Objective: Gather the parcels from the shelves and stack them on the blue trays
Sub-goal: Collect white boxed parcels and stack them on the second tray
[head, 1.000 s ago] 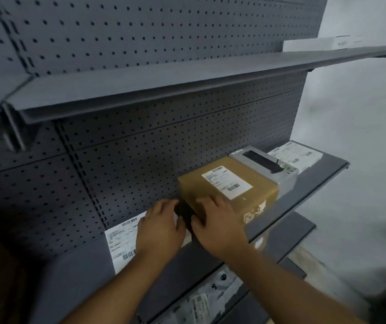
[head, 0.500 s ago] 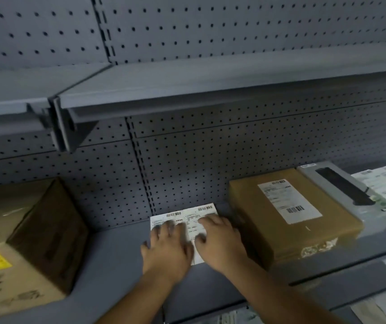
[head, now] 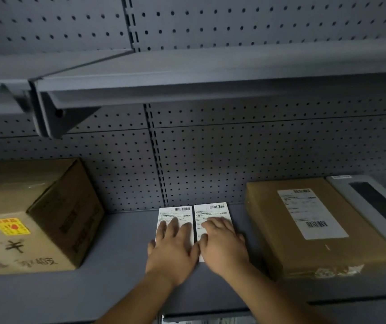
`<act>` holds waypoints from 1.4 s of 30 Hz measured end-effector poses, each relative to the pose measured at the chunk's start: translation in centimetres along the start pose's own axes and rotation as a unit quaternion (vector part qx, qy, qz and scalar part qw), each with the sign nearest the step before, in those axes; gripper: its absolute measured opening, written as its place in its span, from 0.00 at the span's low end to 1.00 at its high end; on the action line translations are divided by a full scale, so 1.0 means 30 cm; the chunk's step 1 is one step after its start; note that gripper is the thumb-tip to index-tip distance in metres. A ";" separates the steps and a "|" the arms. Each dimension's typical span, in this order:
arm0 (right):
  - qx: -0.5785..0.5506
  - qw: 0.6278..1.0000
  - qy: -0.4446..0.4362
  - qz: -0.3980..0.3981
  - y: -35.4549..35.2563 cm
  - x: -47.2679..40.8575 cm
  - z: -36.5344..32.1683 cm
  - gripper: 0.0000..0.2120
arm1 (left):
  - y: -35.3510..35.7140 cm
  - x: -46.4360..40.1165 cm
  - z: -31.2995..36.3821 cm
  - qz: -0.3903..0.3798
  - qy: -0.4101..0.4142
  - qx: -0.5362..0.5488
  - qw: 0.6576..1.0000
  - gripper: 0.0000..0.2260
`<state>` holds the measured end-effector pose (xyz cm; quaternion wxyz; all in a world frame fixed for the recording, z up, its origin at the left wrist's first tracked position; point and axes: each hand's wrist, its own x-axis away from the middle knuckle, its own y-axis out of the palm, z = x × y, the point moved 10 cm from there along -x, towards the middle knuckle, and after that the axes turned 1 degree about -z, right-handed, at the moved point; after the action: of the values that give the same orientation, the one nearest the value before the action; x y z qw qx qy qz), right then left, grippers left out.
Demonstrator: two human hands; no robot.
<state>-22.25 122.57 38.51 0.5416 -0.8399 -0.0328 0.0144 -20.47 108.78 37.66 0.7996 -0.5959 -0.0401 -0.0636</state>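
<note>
Two flat white labelled parcels lie side by side on the grey shelf point(head: 122, 232). My left hand point(head: 172, 247) rests flat on the left parcel point(head: 175, 212), fingers straight. On the right parcel point(head: 212, 211) lies my right hand point(head: 223, 244), fingers slightly bent over its face. To the right sits a flat brown parcel point(head: 313, 230) with a white shipping label. No blue tray is in view.
A large brown carton point(head: 35, 213) with a yellow sticker stands at the left. A grey box point(head: 374, 202) with a black stripe lies past the brown parcel, far right. An upper shelf point(head: 210, 73) overhangs, on a bracket point(head: 56, 118). Pegboard backs the shelving.
The view has swung left and closer, bringing the left carton into sight. Both hands moved from beside the brown parcel onto the two white parcels and now lie flat on them.
</note>
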 end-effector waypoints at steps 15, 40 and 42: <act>-0.004 0.999 0.039 0.017 -0.015 0.000 -0.018 0.22 | -0.012 0.021 -0.063 0.019 -0.012 -0.005 1.000 0.29; -0.019 0.996 0.062 0.064 -0.019 -0.003 -0.138 0.25 | -0.120 0.055 -0.207 0.043 -0.002 0.028 0.999 0.28; -0.023 0.996 0.056 0.065 -0.009 -0.006 -0.158 0.25 | -0.131 0.059 -0.223 0.049 -0.003 0.028 0.998 0.28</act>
<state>-22.14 118.36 40.72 0.5209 -0.8520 0.0518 0.0012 -19.37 101.17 39.72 0.8180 -0.5746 -0.0151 -0.0210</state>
